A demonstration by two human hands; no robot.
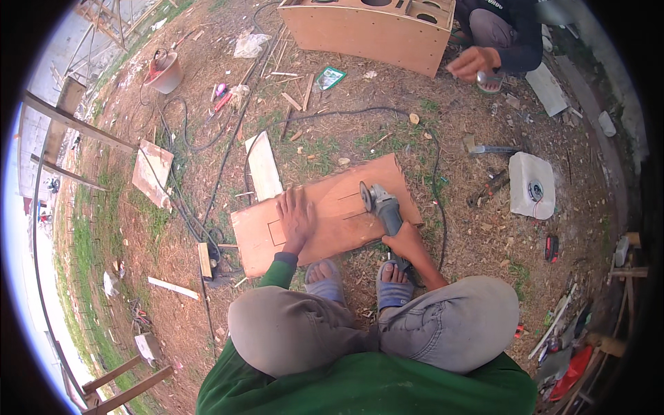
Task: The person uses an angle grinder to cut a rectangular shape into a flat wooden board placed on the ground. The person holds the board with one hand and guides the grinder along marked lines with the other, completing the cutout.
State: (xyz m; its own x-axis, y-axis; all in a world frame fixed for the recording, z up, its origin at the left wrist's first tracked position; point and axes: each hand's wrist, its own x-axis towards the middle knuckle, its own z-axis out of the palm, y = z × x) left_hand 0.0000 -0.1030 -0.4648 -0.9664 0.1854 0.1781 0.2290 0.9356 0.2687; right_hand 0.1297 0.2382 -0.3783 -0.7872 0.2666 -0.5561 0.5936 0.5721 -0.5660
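A reddish-brown plywood board [328, 200] lies on the ground in front of my feet, with thin dark straight lines on its face. My left hand [296, 216] rests flat on the board's left part, fingers stretched out. Gripped in my right hand [407, 242] is a grey angle grinder [387, 211]. Its round disc [366, 196] stands on edge over the right part of the board, near two of the dark lines. I cannot tell whether the disc touches the wood or spins.
A wooden box with round holes [366, 38] stands at the far side, beside a crouching co-worker's hand [476, 63]. Black cables [443, 228] run around the board. A hammer [494, 149], a pale block [531, 176] and a bucket [166, 75] lie about. Wood scraps [263, 166] touch the board's far edge.
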